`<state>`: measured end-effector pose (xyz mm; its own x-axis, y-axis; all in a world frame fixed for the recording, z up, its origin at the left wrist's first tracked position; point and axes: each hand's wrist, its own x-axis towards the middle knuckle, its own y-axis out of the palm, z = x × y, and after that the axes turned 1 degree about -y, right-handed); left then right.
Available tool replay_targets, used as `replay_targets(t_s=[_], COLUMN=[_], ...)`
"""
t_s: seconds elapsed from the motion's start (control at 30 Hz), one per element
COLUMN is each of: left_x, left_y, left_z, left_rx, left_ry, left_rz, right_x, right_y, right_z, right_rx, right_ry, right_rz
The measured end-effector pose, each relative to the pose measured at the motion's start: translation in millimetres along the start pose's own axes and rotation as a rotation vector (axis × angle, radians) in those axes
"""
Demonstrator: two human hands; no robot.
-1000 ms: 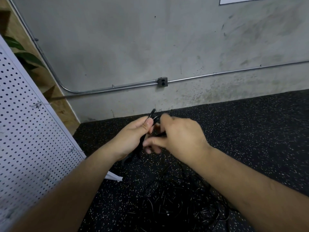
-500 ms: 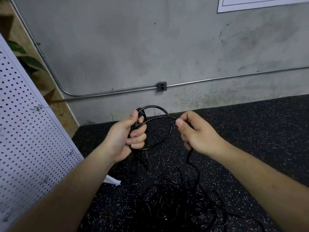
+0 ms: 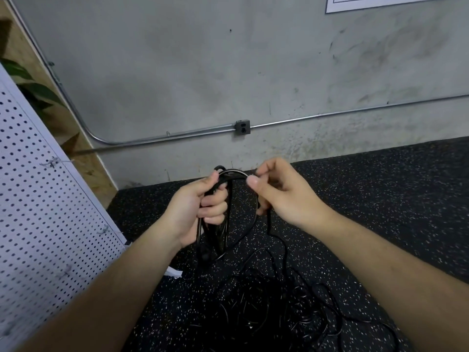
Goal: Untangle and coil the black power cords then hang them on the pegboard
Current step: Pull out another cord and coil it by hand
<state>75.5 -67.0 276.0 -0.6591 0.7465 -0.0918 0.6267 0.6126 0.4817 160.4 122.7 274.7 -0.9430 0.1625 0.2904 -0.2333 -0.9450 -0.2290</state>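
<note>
A workshop or utility space is suggested; a bare, stained concrete wall (image 3: 203, 59) is crossed by exposed metal conduit (image 3: 330, 114) joined at a surface-mounted outlet box (image 3: 243, 127); speckled black rubber flooring (image 3: 380, 199) is laid; a white pegboard (image 3: 38, 212) is stood beside a chipboard panel (image 3: 100, 171).

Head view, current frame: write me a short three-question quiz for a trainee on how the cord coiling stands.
1. True or false: the left hand grips several loops of black cord.
2. Where does the pegboard stand? A) on the person's left B) on the person's right C) flat under the cords
3. What does the right hand pinch, and where does that strand lead?

Key: 1 true. 2 A. 3 The black cord beside the loops; the strand drops from the hand to the tangled pile on the floor.
</note>
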Motion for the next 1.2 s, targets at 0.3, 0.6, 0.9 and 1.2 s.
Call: replay_targets(t_s=[0.3, 0.6, 0.9, 1.2], left_x=[-1.1, -7.7, -9.6, 2.5], left_y=[-5.2, -0.8, 4.4, 14.3], left_z=[-1.9, -1.3, -9.5, 11.4], left_rx=[0.054, 0.029, 0.025, 0.708], left_ry=[-0.028, -0.1, -0.11, 0.373], left_rz=[-0.014, 0.109, 0.081, -0.462], right_x=[-2.5, 2.4, 2.8, 3.0], right_y=[2.1, 11.6, 26.6, 47.1], right_z=[-6.4, -11.4, 0.2, 2.8], right_rx=[-0.119, -0.375, 0.091, 0.087], right_ry=[0.032, -0.149, 0.259, 0.34], right_rz=[-0.043, -0.025, 0.167, 0.072])
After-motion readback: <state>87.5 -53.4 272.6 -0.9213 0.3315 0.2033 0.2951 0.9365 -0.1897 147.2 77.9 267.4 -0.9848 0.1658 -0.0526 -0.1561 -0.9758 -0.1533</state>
